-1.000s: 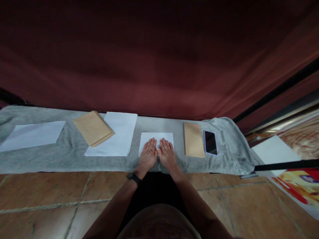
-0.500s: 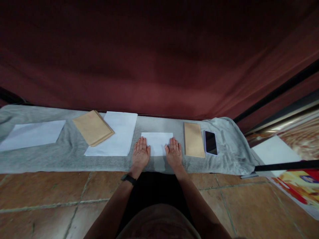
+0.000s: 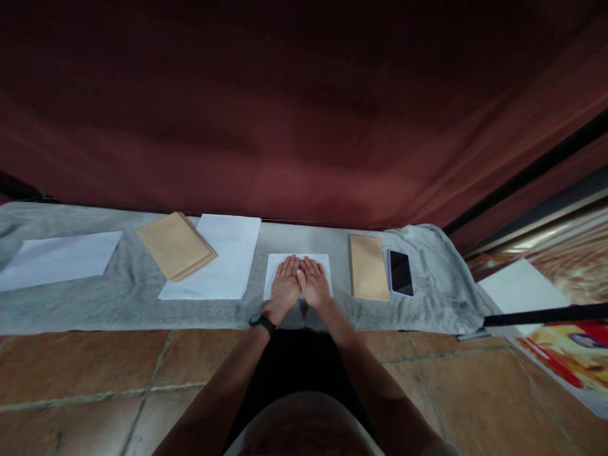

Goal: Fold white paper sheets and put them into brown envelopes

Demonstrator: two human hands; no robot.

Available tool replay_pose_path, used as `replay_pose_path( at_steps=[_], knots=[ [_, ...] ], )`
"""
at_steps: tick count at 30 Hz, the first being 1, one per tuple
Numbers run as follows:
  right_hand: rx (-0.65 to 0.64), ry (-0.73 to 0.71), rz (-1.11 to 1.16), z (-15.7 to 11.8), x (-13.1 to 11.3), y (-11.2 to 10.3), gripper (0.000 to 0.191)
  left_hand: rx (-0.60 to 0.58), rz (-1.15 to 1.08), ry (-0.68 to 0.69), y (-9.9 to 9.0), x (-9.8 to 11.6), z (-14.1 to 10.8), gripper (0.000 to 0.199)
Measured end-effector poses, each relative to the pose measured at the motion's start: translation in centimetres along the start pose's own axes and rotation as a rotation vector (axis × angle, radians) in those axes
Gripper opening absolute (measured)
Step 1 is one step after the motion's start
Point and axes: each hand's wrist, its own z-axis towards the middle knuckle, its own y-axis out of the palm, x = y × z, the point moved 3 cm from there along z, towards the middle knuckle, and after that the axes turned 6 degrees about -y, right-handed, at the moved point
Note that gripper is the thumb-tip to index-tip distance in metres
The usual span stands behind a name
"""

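Observation:
A small white paper [image 3: 272,278] lies flat on the grey cloth [image 3: 304,238] in front of me. My left hand [image 3: 285,283], with a dark band on its wrist, rests palm down on the paper, fingers stretched out. Right beside it my right hand [image 3: 314,282] lies flat on the same paper, and the thumbs meet near the middle. The hands cover most of the sheet; its left and right edges show. Neither hand grips anything.
Left of the hands are large white sheets [image 3: 232,253], brown envelopes [image 3: 175,246] partly over them, and another white sheet [image 3: 61,258]. To the right lie a brown envelope [image 3: 370,267] and a phone [image 3: 401,273]. A dark red curtain [image 3: 294,158] hangs behind.
Both hands have moved inward over the small white paper, from its left and right edges to its middle, and now touch each other.

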Motion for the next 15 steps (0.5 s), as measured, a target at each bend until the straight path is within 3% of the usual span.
replay_pose_path(
  at_steps=[7, 15],
  knots=[
    [0.023, 0.018, -0.07, 0.6, 0.7, 0.7, 0.051, 0.026, 0.001, -0.004, 0.3, -0.8, 0.4, 0.058],
    [0.043, 0.125, -0.132, 0.9, 2.2, 0.6, 0.052, 0.083, -0.01, -0.119, 0.4, -2.3, 1.0, 0.06]
  ],
)
